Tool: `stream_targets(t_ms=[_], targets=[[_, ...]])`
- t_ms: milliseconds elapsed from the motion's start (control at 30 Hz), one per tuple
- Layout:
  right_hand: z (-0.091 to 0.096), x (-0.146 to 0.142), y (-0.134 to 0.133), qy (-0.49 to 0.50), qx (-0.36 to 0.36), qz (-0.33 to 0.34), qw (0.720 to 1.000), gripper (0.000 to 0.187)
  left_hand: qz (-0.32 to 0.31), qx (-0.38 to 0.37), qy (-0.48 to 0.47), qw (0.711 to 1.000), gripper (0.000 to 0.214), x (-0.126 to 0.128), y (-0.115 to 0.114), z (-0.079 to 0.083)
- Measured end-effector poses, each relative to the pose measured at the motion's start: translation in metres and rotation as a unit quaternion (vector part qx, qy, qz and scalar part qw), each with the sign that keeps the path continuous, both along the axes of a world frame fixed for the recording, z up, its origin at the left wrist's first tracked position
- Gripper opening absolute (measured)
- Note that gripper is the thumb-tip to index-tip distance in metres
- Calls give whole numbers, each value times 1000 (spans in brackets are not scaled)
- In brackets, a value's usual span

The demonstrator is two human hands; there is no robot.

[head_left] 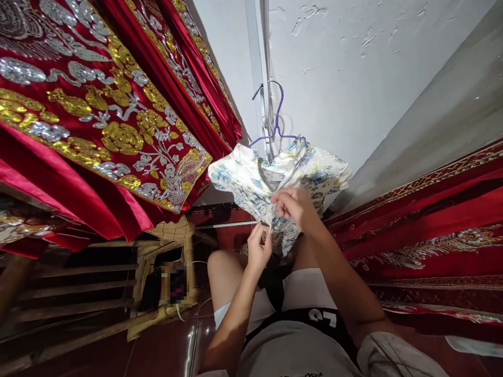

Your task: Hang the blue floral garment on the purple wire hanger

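Note:
A white shirt with a blue and yellow floral print (243, 183) hangs in front of me on a purple wire hanger (278, 112). Its front is parted at the neck. My left hand (259, 247) pinches the edge of the shirt's front opening, low on the placket, between thumb and fingers. Just above it and to the right, my right hand (293, 206) is closed with curled fingers close against the same front edge. Whatever those fingers hold, if anything, is too small or hidden to make out.
Red cloth with gold and silver sequins (121, 136) hangs at left, more red embroidered fabric (432, 246) at right. A white strip (259, 63) runs down the wall behind the hanger. A bamboo seat (143, 309) stands lower left, a blurred-out device (175, 283) on it.

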State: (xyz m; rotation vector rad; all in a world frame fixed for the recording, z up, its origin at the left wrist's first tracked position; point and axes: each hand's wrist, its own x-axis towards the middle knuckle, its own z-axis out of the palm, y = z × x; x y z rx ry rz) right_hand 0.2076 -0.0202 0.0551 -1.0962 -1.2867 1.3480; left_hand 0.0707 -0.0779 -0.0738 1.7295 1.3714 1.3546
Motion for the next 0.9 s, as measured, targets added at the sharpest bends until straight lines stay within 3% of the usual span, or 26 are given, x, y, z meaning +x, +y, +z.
stream_targets(t_ms=[167, 267, 367, 433, 567, 667, 767, 900], targets=[[62, 10, 44, 44, 58, -35, 997, 21, -64, -4, 51, 997, 26, -10, -7, -16], [75, 9, 45, 35, 95, -12, 995, 23, -91, -13, 97, 991, 27, -20, -1, -11], [67, 8, 32, 2, 98, -7, 995, 20, -120, -4, 115, 986, 24, -26, 13, 16], [60, 7, 21, -16, 107, -16, 994, 21, -111, 43, 90, 989, 29, -25, 26, 47], [59, 8, 10, -46, 150, -27, 987, 25, 7, 203, 46, 978, 40, -15, 56, 124], [58, 9, 11, -63, 179, -46, 981, 25, -11, 243, 100, 965, 28, -6, 75, 163], [42, 10, 17, -83, 179, -89, 976, 24, -27, 261, 152, 953, 23, -1, 85, 174], [4, 6, 27, -109, 137, -117, 978, 27, -14, 265, 184, 946, 21, -7, 89, 168]])
